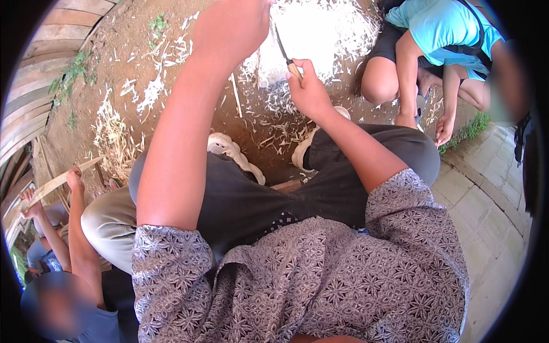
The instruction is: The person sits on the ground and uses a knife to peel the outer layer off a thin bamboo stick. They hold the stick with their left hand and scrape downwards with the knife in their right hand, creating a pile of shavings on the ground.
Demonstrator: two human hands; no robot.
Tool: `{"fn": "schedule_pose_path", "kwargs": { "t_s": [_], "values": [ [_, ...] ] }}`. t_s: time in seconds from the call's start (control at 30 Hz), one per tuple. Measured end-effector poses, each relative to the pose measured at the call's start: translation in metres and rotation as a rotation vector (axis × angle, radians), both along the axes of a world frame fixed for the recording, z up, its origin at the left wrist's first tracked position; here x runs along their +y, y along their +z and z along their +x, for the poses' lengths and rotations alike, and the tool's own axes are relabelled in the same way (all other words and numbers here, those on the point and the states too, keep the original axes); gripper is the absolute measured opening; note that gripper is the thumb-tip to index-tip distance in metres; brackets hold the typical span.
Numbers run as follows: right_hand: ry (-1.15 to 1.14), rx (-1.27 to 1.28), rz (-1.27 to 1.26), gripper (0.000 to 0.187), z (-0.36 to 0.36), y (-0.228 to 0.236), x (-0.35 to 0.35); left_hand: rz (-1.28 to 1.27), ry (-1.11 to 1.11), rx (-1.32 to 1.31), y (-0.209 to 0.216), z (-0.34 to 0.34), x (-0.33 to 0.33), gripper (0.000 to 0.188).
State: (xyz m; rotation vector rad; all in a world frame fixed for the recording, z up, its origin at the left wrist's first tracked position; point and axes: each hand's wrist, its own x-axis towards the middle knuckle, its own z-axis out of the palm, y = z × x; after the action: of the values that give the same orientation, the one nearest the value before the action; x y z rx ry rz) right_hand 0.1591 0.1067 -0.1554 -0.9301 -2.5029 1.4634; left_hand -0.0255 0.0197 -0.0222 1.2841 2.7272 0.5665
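My right hand (311, 94) is wrapped round the pale wooden handle of a knife (279, 41). Its narrow dark blade points up and slightly left, toward the far side. My left hand (240, 26) is raised at the top edge, left of the blade. The picture's edge cuts off its fingers, so whatever they may hold is hidden. Beyond the knife lies a heap of pale wood shavings (357, 34), its middle washed out by glare. My feet in light shoes (234, 150) rest on the dirt below the hands.
At right crouches a person in a turquoise shirt (440, 26). At lower left another person's hands (74, 178) hold a pale wooden strip (57, 182). More shavings (111, 128) lie on the dirt at left. A slatted wooden wall (51, 51) and paving (486, 200) flank me.
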Motion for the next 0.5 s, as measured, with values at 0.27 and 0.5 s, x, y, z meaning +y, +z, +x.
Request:
{"fn": "schedule_pose_path", "kwargs": {
  "t_s": [0.27,0.5],
  "values": [
    [0.020,-0.025,-0.012,0.039,-0.002,0.004,-0.003,0.014,0.016,-0.004,0.003,-0.003,-0.002,0.029],
    [0.022,-0.044,-0.071,0.039,-0.016,0.039,-0.017,0.021,0.039,0.002,0.003,-0.001,-0.008,0.030]
  ]
}}
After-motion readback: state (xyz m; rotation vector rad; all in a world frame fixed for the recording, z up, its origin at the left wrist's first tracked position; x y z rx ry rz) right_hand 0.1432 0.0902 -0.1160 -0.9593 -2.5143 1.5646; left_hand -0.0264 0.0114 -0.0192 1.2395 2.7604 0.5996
